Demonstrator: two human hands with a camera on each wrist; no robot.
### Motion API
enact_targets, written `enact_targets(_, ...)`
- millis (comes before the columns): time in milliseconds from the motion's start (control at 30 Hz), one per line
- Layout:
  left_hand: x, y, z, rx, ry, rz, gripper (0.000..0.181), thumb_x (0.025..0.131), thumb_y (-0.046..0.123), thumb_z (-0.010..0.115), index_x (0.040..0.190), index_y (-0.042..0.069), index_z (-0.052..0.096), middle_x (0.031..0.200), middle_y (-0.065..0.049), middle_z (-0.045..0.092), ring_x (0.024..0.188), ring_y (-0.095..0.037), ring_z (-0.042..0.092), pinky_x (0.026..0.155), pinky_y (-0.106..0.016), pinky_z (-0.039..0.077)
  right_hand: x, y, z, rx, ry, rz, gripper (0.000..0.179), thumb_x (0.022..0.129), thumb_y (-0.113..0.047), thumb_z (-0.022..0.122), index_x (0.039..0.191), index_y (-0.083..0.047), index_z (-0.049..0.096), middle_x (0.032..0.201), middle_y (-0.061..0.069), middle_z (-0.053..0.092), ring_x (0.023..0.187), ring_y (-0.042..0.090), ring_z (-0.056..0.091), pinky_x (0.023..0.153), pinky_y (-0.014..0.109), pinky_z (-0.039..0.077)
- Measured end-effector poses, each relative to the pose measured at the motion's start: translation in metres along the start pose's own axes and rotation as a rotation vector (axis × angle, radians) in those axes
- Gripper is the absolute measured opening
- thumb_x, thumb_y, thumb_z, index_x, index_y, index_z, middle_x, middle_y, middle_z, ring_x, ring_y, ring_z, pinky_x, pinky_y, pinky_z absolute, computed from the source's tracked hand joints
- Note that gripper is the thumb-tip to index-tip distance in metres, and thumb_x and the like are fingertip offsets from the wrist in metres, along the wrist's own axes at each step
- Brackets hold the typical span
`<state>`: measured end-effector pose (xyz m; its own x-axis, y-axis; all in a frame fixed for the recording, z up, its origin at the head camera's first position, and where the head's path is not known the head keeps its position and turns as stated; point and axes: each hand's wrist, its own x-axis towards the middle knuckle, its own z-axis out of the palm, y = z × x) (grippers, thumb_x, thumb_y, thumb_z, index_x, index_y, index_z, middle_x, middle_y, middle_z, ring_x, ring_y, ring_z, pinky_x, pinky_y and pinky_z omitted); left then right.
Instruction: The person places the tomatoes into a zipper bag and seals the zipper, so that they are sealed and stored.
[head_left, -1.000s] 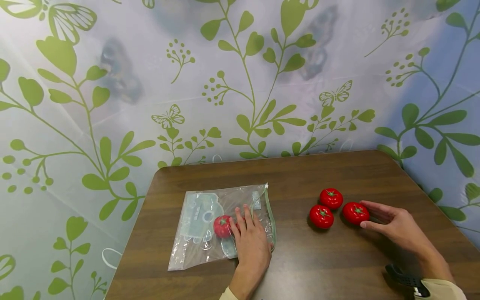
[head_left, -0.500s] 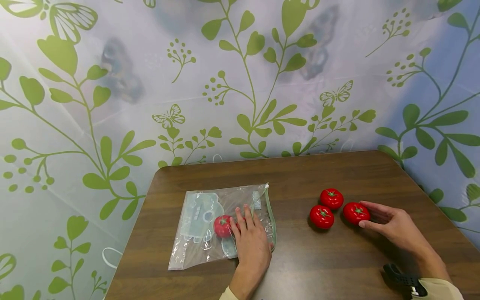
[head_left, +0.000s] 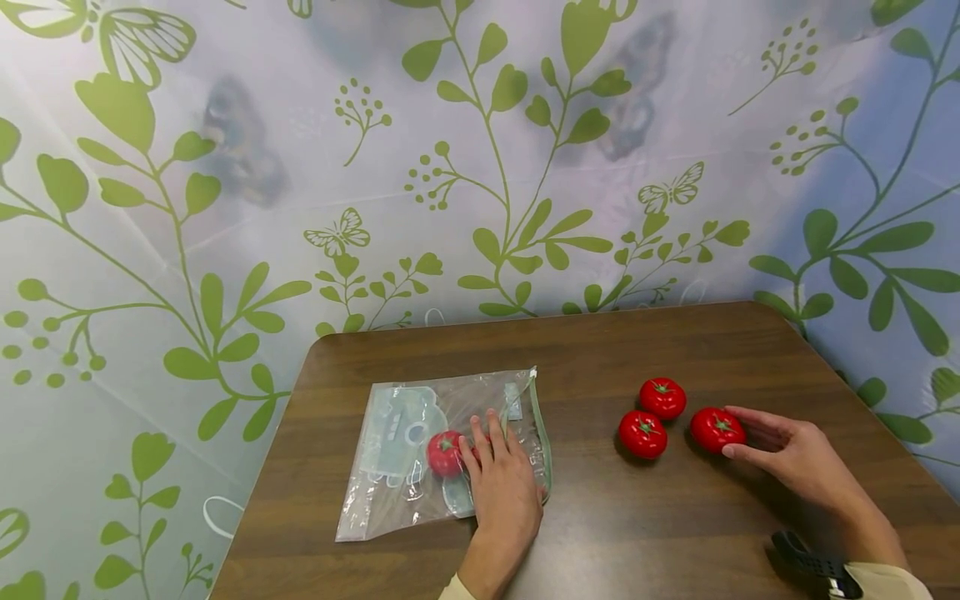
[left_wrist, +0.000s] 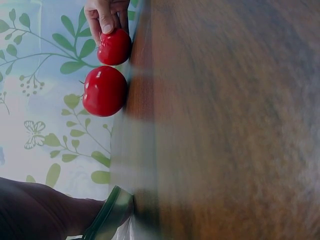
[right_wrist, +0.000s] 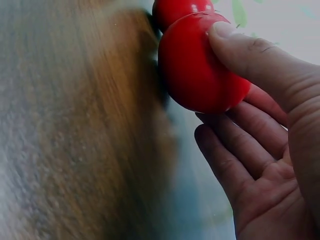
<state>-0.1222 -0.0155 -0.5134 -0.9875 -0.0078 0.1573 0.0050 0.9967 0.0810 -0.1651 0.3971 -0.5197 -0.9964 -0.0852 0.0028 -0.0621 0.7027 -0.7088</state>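
Leafy backdrop (head_left: 420, 192) behind a brown bench (head_left: 592, 533)

The backdrop rises beyond the left hand (head_left: 502, 483) and right hand (head_left: 804, 458) along the bench's far edge; the bench's right edge slants past the right hand. Wood spans the wide gap between the hands. A clear zip bag (head_left: 401, 425) lies under the left hand, fingers extended, a bagged tomato (head_left: 444, 454) beside them. The right hand pinches the outer tomato (head_left: 716, 431); the near tomato (head_left: 642, 434) and far tomato (head_left: 662, 397) sit to its left.
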Motion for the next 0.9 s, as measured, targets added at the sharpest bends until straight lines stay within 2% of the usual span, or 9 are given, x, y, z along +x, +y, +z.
enact_targets(200, 0.000, 0.000, 0.000, 0.001, -0.008, -0.003, 0.104, 0.071, 0.048, 0.100, 0.154, 0.000, 0.060, 0.171, -0.024, 0.043, 0.161, -0.051, 0.035, 0.129, -0.069, 0.030, -0.006, -0.003, -0.004, -0.002, 0.031, -0.019, 0.069, 0.092, -0.035, 0.091, 0.148, -0.002, 0.067, 0.143, 0.028, 0.069, 0.106, -0.025, 0.057, 0.077, 0.006, 0.055)
enact_targets(267, 0.000, 0.000, 0.000, 0.002, -0.006, -0.002, 0.104, 0.070, 0.048, 0.100, 0.154, 0.000, 0.060, 0.171, -0.024, 0.043, 0.161, -0.051, 0.035, 0.129, -0.069, 0.030, -0.008, -0.006, -0.006, 0.003, 0.035, -0.024, 0.068, 0.092, -0.034, 0.091, 0.147, -0.003, 0.067, 0.140, 0.018, 0.073, 0.107, -0.025, 0.058, 0.077, 0.006, 0.055)
enact_targets(333, 0.000, 0.000, 0.000, 0.005, -0.005, 0.000, 0.104, 0.070, 0.048, 0.099, 0.154, 0.000, 0.060, 0.171, -0.025, 0.043, 0.161, -0.051, 0.035, 0.128, -0.069, 0.030, -0.010, -0.009, -0.008, 0.018, 0.036, -0.030, 0.068, 0.091, -0.033, 0.091, 0.147, -0.003, 0.067, 0.137, 0.003, 0.075, 0.108, -0.023, 0.059, 0.077, 0.007, 0.055)
enact_targets(433, -0.001, 0.000, 0.000, 0.003, -0.002, 0.003, 0.105, 0.070, 0.049, 0.100, 0.153, -0.001, 0.059, 0.171, -0.025, 0.043, 0.161, -0.051, 0.034, 0.128, -0.070, 0.030, -0.013, -0.014, -0.011, 0.040, 0.033, -0.046, 0.067, 0.091, -0.031, 0.092, 0.148, -0.003, 0.067, 0.131, -0.019, 0.071, 0.109, -0.022, 0.060, 0.078, 0.008, 0.056)
enact_targets(500, -0.001, 0.000, 0.000, 0.002, 0.002, 0.004, 0.105, 0.070, 0.049, 0.100, 0.153, -0.001, 0.059, 0.170, -0.025, 0.044, 0.161, -0.052, 0.035, 0.128, -0.070, 0.030, -0.014, -0.019, -0.013, 0.050, 0.035, -0.065, 0.066, 0.091, -0.029, 0.092, 0.147, -0.003, 0.067, 0.129, -0.026, 0.068, 0.110, -0.021, 0.061, 0.079, 0.009, 0.057)
enact_targets(800, -0.002, 0.000, 0.000, 0.002, 0.023, 0.013, 0.105, 0.068, 0.048, 0.100, 0.152, -0.001, 0.061, 0.169, -0.026, 0.045, 0.160, -0.052, 0.036, 0.127, -0.070, 0.032, -0.018, -0.042, -0.017, 0.055, 0.045, -0.144, 0.063, 0.090, -0.025, 0.093, 0.144, -0.004, 0.070, 0.125, -0.035, 0.065, 0.112, -0.019, 0.063, 0.078, 0.011, 0.059)
enact_targets(900, -0.002, 0.000, 0.001, 0.006, 0.022, 0.015, 0.105, 0.068, 0.048, 0.100, 0.152, -0.001, 0.061, 0.169, -0.026, 0.045, 0.160, -0.052, 0.037, 0.127, -0.070, 0.032, -0.018, -0.052, -0.017, 0.048, 0.047, -0.157, 0.063, 0.089, -0.025, 0.094, 0.144, -0.006, 0.071, 0.128, -0.028, 0.069, 0.112, -0.019, 0.064, 0.078, 0.012, 0.060)
